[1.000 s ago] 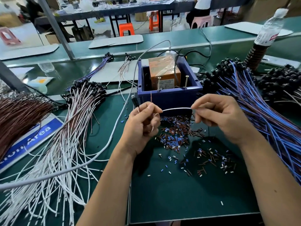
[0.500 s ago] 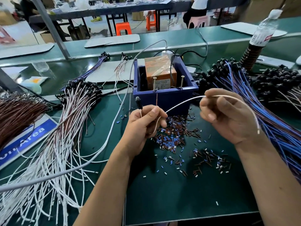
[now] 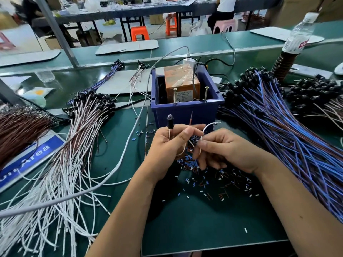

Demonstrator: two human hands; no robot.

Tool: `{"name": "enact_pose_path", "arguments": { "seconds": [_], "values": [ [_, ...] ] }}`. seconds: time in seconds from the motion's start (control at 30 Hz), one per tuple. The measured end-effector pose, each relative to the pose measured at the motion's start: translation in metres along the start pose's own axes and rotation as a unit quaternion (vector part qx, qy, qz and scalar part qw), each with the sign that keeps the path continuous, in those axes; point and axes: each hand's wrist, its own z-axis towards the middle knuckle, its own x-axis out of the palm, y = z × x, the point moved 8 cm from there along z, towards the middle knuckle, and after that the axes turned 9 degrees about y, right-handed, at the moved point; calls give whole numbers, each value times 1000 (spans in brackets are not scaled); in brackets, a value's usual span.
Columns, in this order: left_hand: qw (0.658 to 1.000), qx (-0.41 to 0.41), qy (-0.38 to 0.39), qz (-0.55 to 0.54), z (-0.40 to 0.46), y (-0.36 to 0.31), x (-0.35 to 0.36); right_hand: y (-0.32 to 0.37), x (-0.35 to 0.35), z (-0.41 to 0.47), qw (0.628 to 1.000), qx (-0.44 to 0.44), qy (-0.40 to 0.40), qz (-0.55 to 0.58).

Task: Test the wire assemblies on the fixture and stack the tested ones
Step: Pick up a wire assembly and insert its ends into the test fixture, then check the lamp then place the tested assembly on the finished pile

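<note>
Wire ends up, fixture screws just beyond, above both hands.
Left hand (image 3: 167, 143) pinches wire assembly (image 3: 191, 143); right hand (image 3: 222, 149) pinches its white lead; screws (image 3: 205, 92) nearer right.

A single head-worn wide-angle view looks forward and down, close over the green bench (image 3: 204, 229), with further workbenches behind.

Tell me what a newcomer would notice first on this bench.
Both hands, left hand and right hand, meet at center, each keeping a grip on one white wire assembly. Behind them stands the blue bin holding an orange tester box. Big wire bundles flank it: white ones left, blue ones right.
</note>
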Motion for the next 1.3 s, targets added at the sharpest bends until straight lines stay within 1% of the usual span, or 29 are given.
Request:
{"name": "enact_pose_path", "arguments": {
  "seconds": [0.1, 0.17, 0.33, 0.47, 0.57, 0.63, 0.67, 0.73, 0.8, 0.83, 0.9, 1.07, 1.2, 1.3],
  "values": [
    [1000, -6, 15, 6, -1, 3, 4, 2, -5, -1, 999, -3, -31, -38],
    [999, -5, 29, 13, -1, 2, 7, 3, -4, -1, 997, 0, -34, -75],
    [1000, -2, 11, -26, -1, -2, 6, 0, 4, 2, 988, 30, -4, -148],
    [1000, -25, -2, 4, 0, 2, 3, -1, 9, 5, 982, 27, 19, -188],
    [999, -35, -22, -13, -1, 5, -1, -1, 6, 5, 984, 22, 5, -175],
    [998, -40, -42, -34, -1, 5, -3, 2, -1, 2, 992, 3, -21, -125],
    [997, -39, -45, -47, -1, 5, -4, 3, -6, 0, 995, -11, -43, -88],
    [996, -42, -51, -58, -1, 6, -5, 3, -21, -4, 993, -41, -113, -13],
    [996, -56, -71, -25, -1, 7, -9, 3, -36, -8, 977, -70, -197, 44],
    [995, -60, -76, -13, 0, 8, -11, 3, -41, -10, 968, -83, -230, 57],
    [995, -62, -80, -11, -1, 10, -12, 5, -45, -13, 958, -103, -262, 54],
    [997, -53, -41, -25, -1, 9, -3, 10, -43, -14, 954, -119, -275, 10],
    [996, -66, -63, 0, -2, 9, -8, 15, -40, -16, 954, -135, -266, 7],
    [996, -69, -51, 4, -2, 12, -10, 17, -40, -17, 954, -140, -263, -14]
  ]
}}
